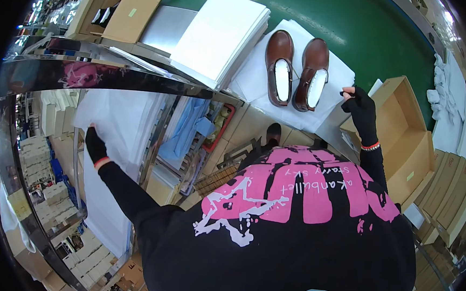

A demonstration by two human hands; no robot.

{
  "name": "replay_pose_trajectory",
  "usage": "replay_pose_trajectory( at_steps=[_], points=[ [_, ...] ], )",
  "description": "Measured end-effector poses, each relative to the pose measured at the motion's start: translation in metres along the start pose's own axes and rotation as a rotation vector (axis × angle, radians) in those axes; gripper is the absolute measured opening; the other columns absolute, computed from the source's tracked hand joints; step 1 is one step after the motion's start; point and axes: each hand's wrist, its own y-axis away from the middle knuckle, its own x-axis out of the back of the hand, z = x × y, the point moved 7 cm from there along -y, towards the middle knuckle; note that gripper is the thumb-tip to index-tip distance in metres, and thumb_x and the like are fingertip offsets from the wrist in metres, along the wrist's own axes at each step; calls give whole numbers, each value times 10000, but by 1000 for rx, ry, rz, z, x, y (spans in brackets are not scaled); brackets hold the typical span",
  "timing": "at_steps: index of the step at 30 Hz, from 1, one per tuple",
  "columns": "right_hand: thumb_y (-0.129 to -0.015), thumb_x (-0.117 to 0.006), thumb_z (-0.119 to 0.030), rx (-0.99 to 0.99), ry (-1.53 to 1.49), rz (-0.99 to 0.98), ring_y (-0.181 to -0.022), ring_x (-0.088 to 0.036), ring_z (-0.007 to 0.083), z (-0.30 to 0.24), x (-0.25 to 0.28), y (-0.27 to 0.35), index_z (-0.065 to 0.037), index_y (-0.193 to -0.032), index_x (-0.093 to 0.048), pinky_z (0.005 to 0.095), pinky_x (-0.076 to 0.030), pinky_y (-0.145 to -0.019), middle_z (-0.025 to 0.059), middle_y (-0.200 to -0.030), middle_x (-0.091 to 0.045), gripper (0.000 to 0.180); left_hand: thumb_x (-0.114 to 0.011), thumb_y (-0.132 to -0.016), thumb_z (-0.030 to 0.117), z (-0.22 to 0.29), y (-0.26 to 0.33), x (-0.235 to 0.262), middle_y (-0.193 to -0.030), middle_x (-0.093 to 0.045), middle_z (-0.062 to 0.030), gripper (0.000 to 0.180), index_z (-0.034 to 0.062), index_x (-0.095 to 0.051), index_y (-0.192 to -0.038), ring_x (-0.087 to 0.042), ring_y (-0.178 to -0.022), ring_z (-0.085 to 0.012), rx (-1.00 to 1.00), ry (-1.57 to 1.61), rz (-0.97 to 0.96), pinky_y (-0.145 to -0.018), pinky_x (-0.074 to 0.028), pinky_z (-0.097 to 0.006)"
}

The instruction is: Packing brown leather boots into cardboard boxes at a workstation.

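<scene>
My left hand (97,145), in a black fingerless glove, reaches out to the left. Its fingers close on the edge of a thin white paper sheet (117,113) on top of a tall stack. A pair of brown leather shoes (281,47) stands side by side on white wrapping paper (254,74) ahead of me, with pale linings inside. My right hand (361,110), gloved the same way, hovers just right of that paper. Its fingers are curled, and I see nothing in them. Close beside it lies an open brown cardboard box (407,130).
Left of the shoes sits a thick stack of white sheets (219,33). Farther left stands another open carton (131,14). A green conveyor surface (350,16) runs behind. A dark metal bar (140,80) crosses above the paper stack. Several flat boxes (446,187) stand at the right.
</scene>
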Motion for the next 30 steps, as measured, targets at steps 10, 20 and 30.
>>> replay_pose_trajectory(
  at_steps=[10,20,30],
  points=[
    [-958,-530,-256,-44,-151,-214,-687,-595,98,-28,-64,0,-3,-1088,-601,245,-499,-647,47,-897,-636,293,-586,-879,118,76,-1,25,-1126,-584,-82,300,54,-543,-1168,-562,-1024,-236,146,390,279,-861,-487,-399],
    [-885,-610,-147,-52,-213,-715,-900,-552,81,-94,-185,14,-8,-1308,-434,244,-470,-719,46,-1093,-571,478,-563,-894,158,482,85,-47,-872,-624,-33,143,54,-616,-976,-562,-808,-130,-356,1140,-626,-748,-463,-309],
    [-950,-543,-289,-224,-417,-641,-1031,-557,225,-52,-188,-42,-78,-1374,-374,259,-485,-782,108,-1211,-497,503,-639,-841,386,124,31,4,-1327,-479,-187,536,204,-489,-1322,-458,-1224,-356,120,-167,351,-979,-407,-449]
  ],
)
